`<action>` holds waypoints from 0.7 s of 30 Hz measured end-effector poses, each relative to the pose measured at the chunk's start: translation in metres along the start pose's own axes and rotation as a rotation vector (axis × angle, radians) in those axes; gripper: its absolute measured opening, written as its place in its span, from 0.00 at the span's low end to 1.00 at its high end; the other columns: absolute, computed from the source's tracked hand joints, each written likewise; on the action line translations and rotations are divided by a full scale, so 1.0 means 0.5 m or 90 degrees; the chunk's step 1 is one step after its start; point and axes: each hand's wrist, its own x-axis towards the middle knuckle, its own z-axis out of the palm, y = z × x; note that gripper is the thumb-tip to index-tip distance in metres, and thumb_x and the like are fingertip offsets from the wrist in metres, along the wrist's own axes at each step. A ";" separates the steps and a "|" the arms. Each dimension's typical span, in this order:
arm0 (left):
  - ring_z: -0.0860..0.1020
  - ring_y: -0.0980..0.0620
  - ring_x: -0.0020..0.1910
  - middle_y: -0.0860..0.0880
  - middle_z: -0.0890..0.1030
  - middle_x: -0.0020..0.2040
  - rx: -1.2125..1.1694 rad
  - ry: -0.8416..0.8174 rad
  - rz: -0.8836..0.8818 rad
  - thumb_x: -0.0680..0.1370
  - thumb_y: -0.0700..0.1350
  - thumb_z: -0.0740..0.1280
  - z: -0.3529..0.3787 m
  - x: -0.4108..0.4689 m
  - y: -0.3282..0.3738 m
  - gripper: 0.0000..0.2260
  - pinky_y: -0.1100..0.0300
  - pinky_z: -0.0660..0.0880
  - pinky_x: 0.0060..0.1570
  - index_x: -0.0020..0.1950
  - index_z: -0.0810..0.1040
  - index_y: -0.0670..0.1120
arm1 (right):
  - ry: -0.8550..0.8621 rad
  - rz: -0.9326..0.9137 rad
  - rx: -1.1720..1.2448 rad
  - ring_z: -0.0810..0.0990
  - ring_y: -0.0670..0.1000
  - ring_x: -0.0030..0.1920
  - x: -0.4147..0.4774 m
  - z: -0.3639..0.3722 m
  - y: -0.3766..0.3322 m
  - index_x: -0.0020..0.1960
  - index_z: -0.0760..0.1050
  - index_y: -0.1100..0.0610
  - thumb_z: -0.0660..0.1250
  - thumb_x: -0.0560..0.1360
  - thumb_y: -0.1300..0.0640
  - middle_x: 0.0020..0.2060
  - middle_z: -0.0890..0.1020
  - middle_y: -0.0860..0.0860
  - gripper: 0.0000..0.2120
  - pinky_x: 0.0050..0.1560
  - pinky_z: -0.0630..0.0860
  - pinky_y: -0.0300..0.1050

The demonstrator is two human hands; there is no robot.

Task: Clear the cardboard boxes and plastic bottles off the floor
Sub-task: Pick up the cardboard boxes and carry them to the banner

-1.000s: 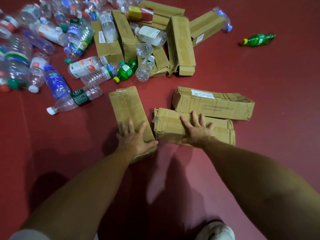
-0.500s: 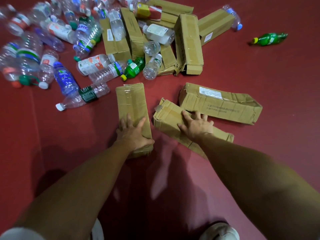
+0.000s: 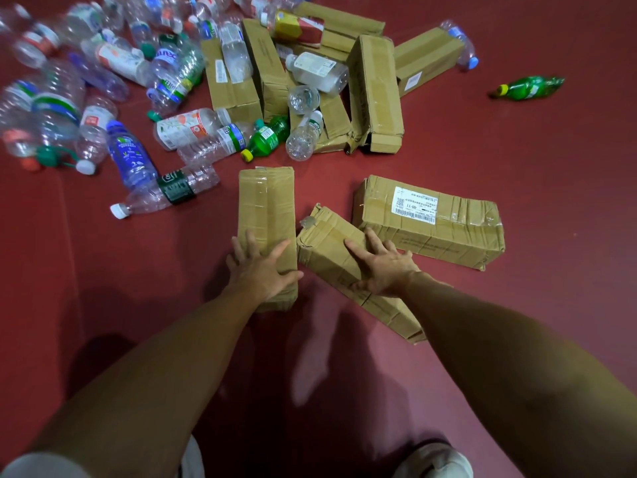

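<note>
Three brown cardboard boxes lie on the red floor in front of me. My left hand (image 3: 260,270) rests flat, fingers spread, on the near end of the taped box (image 3: 267,205) that points straight away. My right hand (image 3: 382,267) lies with spread fingers on the crumpled box (image 3: 325,241), which sits diagonally with its far corner almost against the taped box. The box with a white shipping label (image 3: 448,232) lies just beyond my right hand. A heap of further boxes (image 3: 375,88) and several plastic bottles (image 3: 175,127) fills the far left and middle.
A lone green bottle (image 3: 529,87) lies at the far right. A clear bottle with a dark label (image 3: 165,194) and a blue one (image 3: 129,157) lie left of the taped box. My shoes (image 3: 432,460) show at the bottom edge, on bare red floor (image 3: 551,160).
My right hand has swung the crumpled box from lying crosswise to diagonal, its left end now toward the taped box. The left hand's box has straightened to point away from me.
</note>
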 end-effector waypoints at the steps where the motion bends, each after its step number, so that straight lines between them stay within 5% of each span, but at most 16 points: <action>1: 0.35 0.32 0.77 0.40 0.34 0.80 0.003 0.001 -0.001 0.73 0.73 0.62 -0.002 0.001 0.002 0.38 0.35 0.46 0.76 0.79 0.49 0.67 | 0.002 0.004 -0.002 0.51 0.61 0.79 0.000 0.001 0.000 0.79 0.38 0.35 0.68 0.75 0.36 0.81 0.38 0.51 0.46 0.71 0.59 0.70; 6: 0.40 0.31 0.78 0.41 0.40 0.81 0.011 -0.008 -0.003 0.72 0.69 0.68 -0.018 -0.002 0.009 0.39 0.35 0.54 0.74 0.78 0.53 0.65 | 0.021 0.028 0.046 0.52 0.63 0.79 0.007 0.007 -0.015 0.79 0.37 0.35 0.64 0.75 0.31 0.81 0.41 0.52 0.45 0.71 0.66 0.65; 13: 0.32 0.33 0.77 0.41 0.30 0.79 0.008 -0.036 -0.002 0.68 0.74 0.67 -0.005 0.001 -0.008 0.46 0.35 0.45 0.75 0.78 0.43 0.69 | -0.040 -0.003 0.033 0.46 0.64 0.80 0.001 -0.003 -0.027 0.78 0.34 0.34 0.71 0.70 0.32 0.78 0.28 0.52 0.54 0.72 0.63 0.63; 21: 0.32 0.32 0.76 0.43 0.28 0.78 -0.021 -0.030 -0.030 0.68 0.78 0.60 0.000 0.003 -0.003 0.42 0.31 0.45 0.73 0.77 0.46 0.72 | -0.006 -0.060 -0.021 0.46 0.64 0.80 0.001 0.017 -0.017 0.79 0.35 0.34 0.63 0.79 0.37 0.77 0.28 0.45 0.42 0.69 0.68 0.63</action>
